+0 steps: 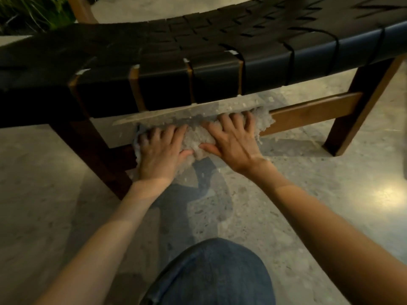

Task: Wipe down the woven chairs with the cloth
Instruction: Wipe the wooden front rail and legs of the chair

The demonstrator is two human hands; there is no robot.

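Observation:
A low chair with a black woven-strap seat [220, 47] on a brown wooden frame fills the upper half of the view. A fluffy grey-white cloth [198, 139] lies over the wooden front crossbar [312, 111] below the seat. My left hand [160, 150] presses on the cloth's left part, fingers spread and slightly bent. My right hand [235, 139] presses on its right part, fingers spread, fingertips reaching over the bar's top. The middle of the cloth bunches up between both hands. The bar under the cloth is hidden.
The chair's wooden legs stand at left [103, 159] and right [352, 128] on a speckled stone floor [308, 194]. My knee in blue jeans [211, 274] is at the bottom centre. Green plants [33, 12] show at the top left.

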